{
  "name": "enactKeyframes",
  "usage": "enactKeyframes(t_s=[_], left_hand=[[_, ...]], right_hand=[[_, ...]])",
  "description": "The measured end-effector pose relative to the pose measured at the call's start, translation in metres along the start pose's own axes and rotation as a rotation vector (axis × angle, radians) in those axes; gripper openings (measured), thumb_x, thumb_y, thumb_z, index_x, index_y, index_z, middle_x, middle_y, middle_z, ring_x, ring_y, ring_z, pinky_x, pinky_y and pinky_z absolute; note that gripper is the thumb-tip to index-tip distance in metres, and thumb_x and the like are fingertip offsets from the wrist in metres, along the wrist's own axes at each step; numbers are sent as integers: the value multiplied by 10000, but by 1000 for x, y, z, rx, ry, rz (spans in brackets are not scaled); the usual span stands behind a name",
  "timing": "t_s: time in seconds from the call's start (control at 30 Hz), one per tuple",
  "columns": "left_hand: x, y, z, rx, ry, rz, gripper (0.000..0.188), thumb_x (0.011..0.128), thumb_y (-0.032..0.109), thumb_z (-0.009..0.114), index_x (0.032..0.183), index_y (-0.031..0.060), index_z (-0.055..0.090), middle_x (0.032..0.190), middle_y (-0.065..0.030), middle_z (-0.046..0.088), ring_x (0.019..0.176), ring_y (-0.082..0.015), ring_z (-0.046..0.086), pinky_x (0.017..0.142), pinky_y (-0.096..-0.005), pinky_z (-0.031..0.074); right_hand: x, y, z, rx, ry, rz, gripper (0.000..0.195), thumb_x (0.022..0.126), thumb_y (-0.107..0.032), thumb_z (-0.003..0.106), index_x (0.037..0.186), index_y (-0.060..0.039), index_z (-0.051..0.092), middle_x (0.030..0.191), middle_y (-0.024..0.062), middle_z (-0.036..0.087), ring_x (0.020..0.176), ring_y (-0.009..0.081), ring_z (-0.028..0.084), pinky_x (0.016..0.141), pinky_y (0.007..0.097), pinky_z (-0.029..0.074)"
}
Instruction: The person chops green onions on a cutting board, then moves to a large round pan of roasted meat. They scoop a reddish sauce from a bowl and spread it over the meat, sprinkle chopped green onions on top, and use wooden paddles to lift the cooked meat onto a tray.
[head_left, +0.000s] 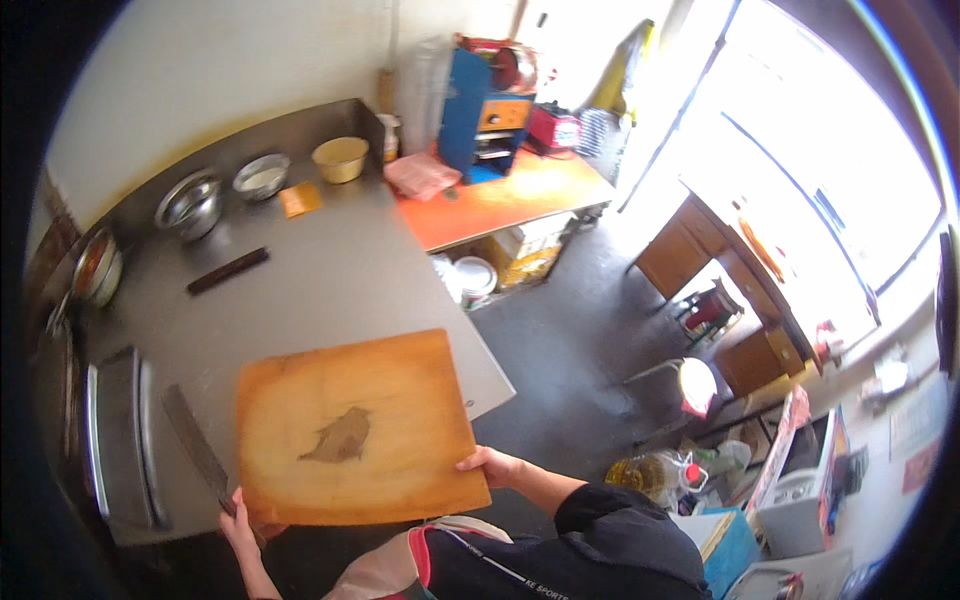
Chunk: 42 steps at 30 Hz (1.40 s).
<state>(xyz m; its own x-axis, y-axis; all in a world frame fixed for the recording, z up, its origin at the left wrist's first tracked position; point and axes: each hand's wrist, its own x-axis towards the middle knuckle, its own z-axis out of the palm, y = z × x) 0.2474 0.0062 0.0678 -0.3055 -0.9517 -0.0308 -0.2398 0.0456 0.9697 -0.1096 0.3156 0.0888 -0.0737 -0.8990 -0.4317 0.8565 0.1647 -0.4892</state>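
Observation:
A wooden cutting board (405, 405) with a dark, irregular worn patch is held at its near corners, partly over a stainless steel worktop (330, 285). My right hand (487, 466) grips the board's right edge, thumb on top. At the lower left corner, my left hand (244, 521) holds a long-bladed knife (196, 442) by its handle, the blade pointing away over the worktop; its fingers also seem to support the board from beneath. A dark wooden bar (228, 271) lies on the worktop beyond the board.
Metal bowls (190, 206), a yellow bowl (341, 160) and an orange packet (300, 199) stand along the worktop's back. A metal tray (120, 442) lies left. An orange table (487, 214) adjoins at right. An oil jug (649, 478) stands near my right elbow.

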Motion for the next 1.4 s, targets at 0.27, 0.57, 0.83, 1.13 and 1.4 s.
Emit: enactKeyframes(t_s=[0.27, 0.57, 0.83, 1.13, 1.4], left_hand=[[-52, 47, -92, -56, 207, -126, 145, 807, 152, 561, 820, 17, 612, 669, -62, 608, 529, -130, 558, 510, -265, 445], [-205, -5, -333, 514, 797, -238, 304, 745, 237, 609, 905, -15, 549, 764, -189, 607, 744, -349, 597, 644, -393, 467], [-316, -47, -422, 383, 1144, -490, 318, 718, 248, 634, 917, 13, 555, 741, -177, 608, 716, -356, 592, 615, -414, 460], [-338, -71, -467, 441, 1484, -812, 265, 678, 228, 633, 854, 35, 585, 681, -166, 596, 651, -305, 605, 610, -405, 474], [-252, -54, -515, 144, 1845, -904, 299, 698, 259, 627, 904, 45, 594, 772, -185, 617, 727, -337, 608, 661, -411, 488]], right_hand=[[-18, 2, 160, -350, 334, -439, 480, 588, -115, 558, 1045, 31, 526, 994, 110, 553, 902, 255, 525, 790, 361, 424], [113, 104, 257, -479, 15, -1364, 349, 699, -145, 570, 983, 58, 542, 953, 182, 565, 884, 303, 541, 805, 406, 443], [239, 183, 480, -116, -459, -1439, 268, 612, -90, 626, 830, 65, 615, 850, 215, 601, 786, 307, 569, 757, 415, 454], [356, 322, 805, 353, -931, -1151, 299, 583, -86, 659, 847, 53, 635, 893, 222, 607, 807, 321, 576, 775, 435, 448], [368, 427, 1068, 361, -1183, -341, 424, 832, -165, 519, 1148, 105, 436, 1129, 213, 499, 1017, 310, 505, 872, 428, 426]])
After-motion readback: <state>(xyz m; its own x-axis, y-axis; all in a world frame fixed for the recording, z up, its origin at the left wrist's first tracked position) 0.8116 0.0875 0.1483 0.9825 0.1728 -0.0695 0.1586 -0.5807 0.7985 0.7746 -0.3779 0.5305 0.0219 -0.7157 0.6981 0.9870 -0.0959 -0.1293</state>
